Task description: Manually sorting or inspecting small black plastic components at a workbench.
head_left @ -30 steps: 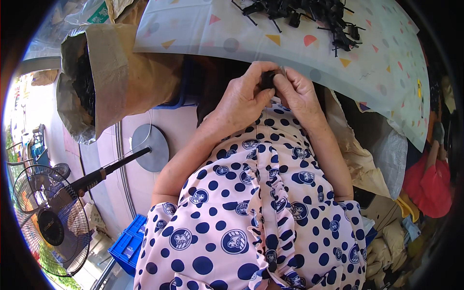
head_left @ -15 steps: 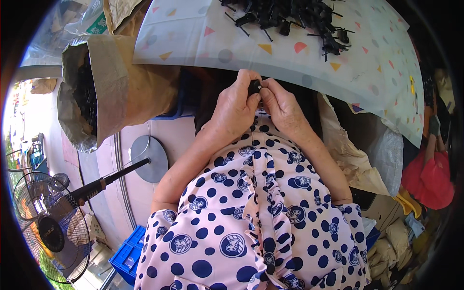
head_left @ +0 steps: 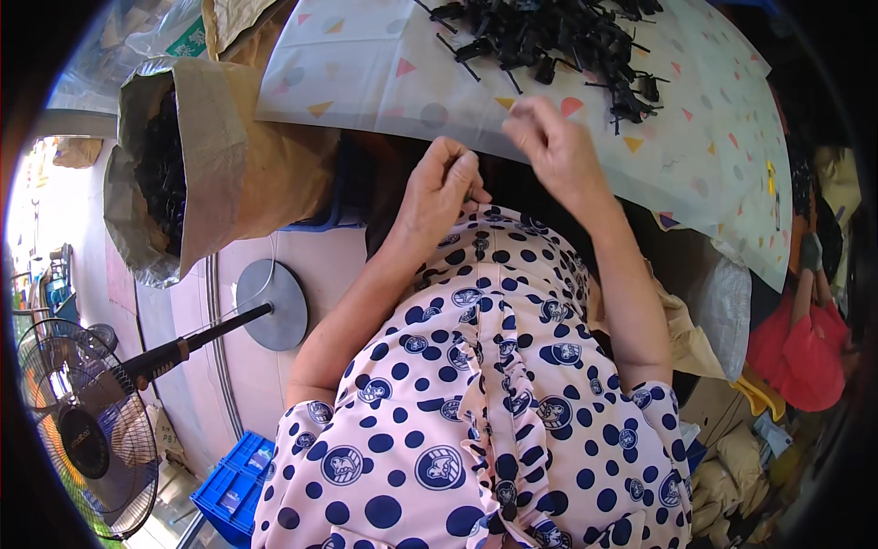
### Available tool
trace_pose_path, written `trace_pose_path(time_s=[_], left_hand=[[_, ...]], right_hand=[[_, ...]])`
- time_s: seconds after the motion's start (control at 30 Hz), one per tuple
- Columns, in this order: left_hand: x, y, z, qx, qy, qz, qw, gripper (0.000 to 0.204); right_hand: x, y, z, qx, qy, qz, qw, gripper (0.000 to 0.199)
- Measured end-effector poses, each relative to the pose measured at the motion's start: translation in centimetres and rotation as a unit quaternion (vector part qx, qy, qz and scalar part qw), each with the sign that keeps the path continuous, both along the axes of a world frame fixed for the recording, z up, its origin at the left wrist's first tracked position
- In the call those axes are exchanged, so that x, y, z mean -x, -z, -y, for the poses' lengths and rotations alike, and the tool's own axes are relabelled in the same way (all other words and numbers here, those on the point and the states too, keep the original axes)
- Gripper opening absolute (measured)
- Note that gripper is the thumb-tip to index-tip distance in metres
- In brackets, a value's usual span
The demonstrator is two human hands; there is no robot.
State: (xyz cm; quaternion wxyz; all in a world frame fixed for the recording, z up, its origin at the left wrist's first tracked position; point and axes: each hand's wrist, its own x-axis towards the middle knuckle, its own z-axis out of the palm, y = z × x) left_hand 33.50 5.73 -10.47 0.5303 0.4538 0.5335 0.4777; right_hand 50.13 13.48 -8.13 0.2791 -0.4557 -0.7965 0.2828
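Note:
My left hand [head_left: 441, 188] is closed in front of my body, just below the table's near edge. Whatever lies in its fingers is mostly hidden; only a dark bit shows by the fingertips. Over the table edge hovers my right hand [head_left: 558, 151], apart from the left, its fingers bent and smeared by motion. Beyond it, a heap of small black plastic parts with thin stems [head_left: 567, 41] lies on the table. The right hand is near this heap without touching it.
A patterned sheet covers the table [head_left: 366, 78]. At left, a paper sack [head_left: 215, 165] holds more black parts. A fan [head_left: 91, 439] stands at lower left, near a blue crate [head_left: 236, 485]. On the right are a whitish sack [head_left: 722, 311] and a person's red garment [head_left: 805, 352].
My hands were together around a small black part and have parted. The right hand has moved up and right toward the heap; the left has dropped slightly and moved left.

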Motion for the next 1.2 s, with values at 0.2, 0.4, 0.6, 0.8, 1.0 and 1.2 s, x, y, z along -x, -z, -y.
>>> trace_pose_path(time_s=[0.2, 0.4, 0.6, 0.8, 1.0, 1.2], left_hand=[[0.9, 1.2, 0.8, 0.167, -0.001, 0.259, 0.951, 0.026], [2.5, 1.9, 0.3, 0.106, -0.012, 0.274, 0.956, 0.014], [4.5, -0.6, -2.6, 0.073, -0.031, 0.300, 0.951, 0.035], [4.6, -0.3, -3.4, 0.065, 0.045, 0.458, 0.886, 0.041], [2.7, 0.1, -1.7, 0.050, 0.031, 0.405, 0.912, 0.039], [0.6, -1.6, -0.7, 0.035, 0.027, 0.236, 0.971, 0.036]], right_hand=[[3.0, -0.2, -5.1, -0.221, -0.030, 0.205, 0.953, 0.021], [5.3, 0.9, -6.9, -0.182, 0.012, 0.327, 0.927, 0.023], [4.0, -0.2, -4.6, -0.005, -0.080, -0.039, 0.996, 0.017], [3.1, -0.3, 0.4, 0.085, -0.104, -0.124, 0.983, 0.008], [1.4, 1.8, 3.7, 0.059, -0.089, -0.139, 0.985, 0.006], [0.8, 1.3, 5.7, 0.095, 0.065, -0.233, 0.966, 0.019]])
